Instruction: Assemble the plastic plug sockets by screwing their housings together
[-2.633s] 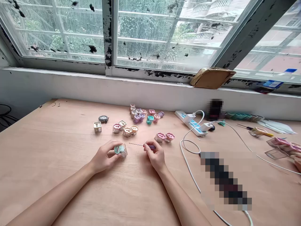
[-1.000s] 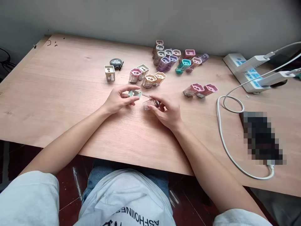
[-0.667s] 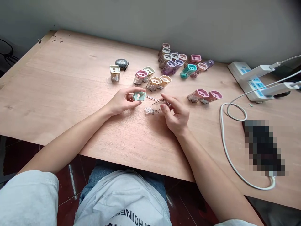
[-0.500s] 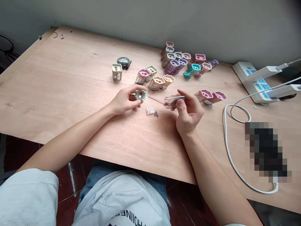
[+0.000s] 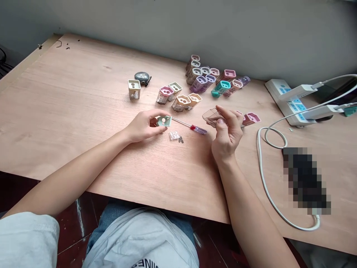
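Observation:
Between the thumb and fingers of my left hand is a mint-green pencil sharpener lid with holes in its face. My right hand grips a clear plastic sharpener container, tilted and raised over the table. On the wood between the hands lies a screwdriver with a red and purple clear handle, its shaft pointing toward the lid. Just below it are a small clear bag and a few small metal blades.
Several assembled sharpeners stand grouped at the back, with others nearer my hands. A dark oval object sits behind a cream sharpener. At right are a power strip, a white cable and a blurred dark object.
My right hand has moved the clear container rightward, away from the screwdriver, whose handle now shows. The lid in my left hand has turned slightly. The whole view has shifted a little.

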Tool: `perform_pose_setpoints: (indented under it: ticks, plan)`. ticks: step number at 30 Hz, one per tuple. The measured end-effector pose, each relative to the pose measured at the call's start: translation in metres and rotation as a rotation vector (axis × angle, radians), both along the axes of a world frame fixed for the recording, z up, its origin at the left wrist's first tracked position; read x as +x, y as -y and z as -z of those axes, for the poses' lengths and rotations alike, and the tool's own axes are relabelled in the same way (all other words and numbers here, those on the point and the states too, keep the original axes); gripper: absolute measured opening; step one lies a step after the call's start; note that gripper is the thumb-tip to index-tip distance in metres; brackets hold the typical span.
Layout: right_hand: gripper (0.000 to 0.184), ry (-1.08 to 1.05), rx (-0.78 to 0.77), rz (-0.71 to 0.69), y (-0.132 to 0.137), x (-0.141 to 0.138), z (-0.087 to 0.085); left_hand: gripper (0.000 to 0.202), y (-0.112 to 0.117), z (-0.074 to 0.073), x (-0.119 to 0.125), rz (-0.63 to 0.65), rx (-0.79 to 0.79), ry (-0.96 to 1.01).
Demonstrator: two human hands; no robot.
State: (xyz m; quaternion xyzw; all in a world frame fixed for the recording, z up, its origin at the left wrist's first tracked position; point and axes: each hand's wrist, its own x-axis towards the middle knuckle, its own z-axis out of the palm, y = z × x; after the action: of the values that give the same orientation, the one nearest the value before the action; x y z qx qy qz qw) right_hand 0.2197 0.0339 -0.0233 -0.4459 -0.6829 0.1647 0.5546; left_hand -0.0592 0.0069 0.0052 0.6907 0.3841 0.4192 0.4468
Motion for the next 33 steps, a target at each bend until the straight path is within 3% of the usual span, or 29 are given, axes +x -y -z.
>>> perform_pose_setpoints:
  ticks: [5, 11, 19, 26, 33]
  plan:
    - [0.033, -0.010, -0.101, -0.072, -0.005, 0.004, 0.000, 0.038, 0.002, 0.000, 0.001, 0.008, -0.089, 0.138]
    - [0.040, -0.428, -0.352, -0.274, -0.013, 0.010, 0.009, 0.030, 0.003, -0.006, 0.000, -0.008, -0.005, 0.026]
    - [0.040, -0.523, -0.363, -0.313, -0.017, 0.014, 0.008, 0.034, 0.005, -0.008, -0.001, -0.013, -0.027, -0.034]
    - [0.045, -0.375, -0.305, -0.246, -0.015, 0.015, 0.007, 0.040, 0.002, -0.005, -0.004, 0.030, -0.127, 0.012]
    - [0.040, 0.090, -0.138, -0.101, -0.014, 0.016, 0.000, 0.040, 0.003, -0.007, -0.004, 0.005, -0.129, 0.001]
